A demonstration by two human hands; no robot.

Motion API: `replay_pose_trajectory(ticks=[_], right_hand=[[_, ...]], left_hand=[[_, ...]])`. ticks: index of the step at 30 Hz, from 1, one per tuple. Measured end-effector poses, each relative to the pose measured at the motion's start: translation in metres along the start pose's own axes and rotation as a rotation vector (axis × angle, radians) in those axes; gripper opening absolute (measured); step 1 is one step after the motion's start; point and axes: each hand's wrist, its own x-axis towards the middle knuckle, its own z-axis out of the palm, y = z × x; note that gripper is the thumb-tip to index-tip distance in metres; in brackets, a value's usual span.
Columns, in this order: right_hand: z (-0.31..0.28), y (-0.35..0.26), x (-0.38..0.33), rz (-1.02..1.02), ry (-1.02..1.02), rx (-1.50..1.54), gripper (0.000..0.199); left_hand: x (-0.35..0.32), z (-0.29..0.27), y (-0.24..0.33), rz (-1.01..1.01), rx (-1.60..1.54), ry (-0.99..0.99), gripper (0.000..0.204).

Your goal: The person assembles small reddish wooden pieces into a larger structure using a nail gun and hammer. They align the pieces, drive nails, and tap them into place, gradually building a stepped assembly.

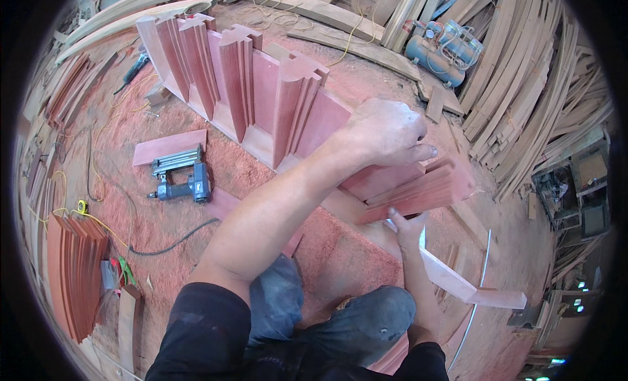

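Left hand (386,133) clamps fluted moulding (418,192) from above, right hand (407,225) grips beneath; long axis lower-left to upper-right.

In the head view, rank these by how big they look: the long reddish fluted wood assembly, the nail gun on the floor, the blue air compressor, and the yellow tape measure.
1. Fluted wood assembly, by far the largest.
2. Blue air compressor and nail gun: they look about alike, and the compressor lies farther off near the curved rim, so no ranking between them.
3. Yellow tape measure, smallest.
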Motion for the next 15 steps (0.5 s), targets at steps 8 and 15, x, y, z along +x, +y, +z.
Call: replay_pose_trajectory(ticks=[8, 15], right_hand=[[-0.014, 0.020, 0.007, 0.217, -0.365, -0.227, 0.083], [0.002, 0.027, 0.001, 0.268, -0.445, -0.424, 0.072]], left_hand=[[0.000, 0.001, 0.002, -0.016, 0.007, -0.003, 0.055], [-0.002, 0.009, 0.000, 0.090, 0.074, 0.094, 0.054]])
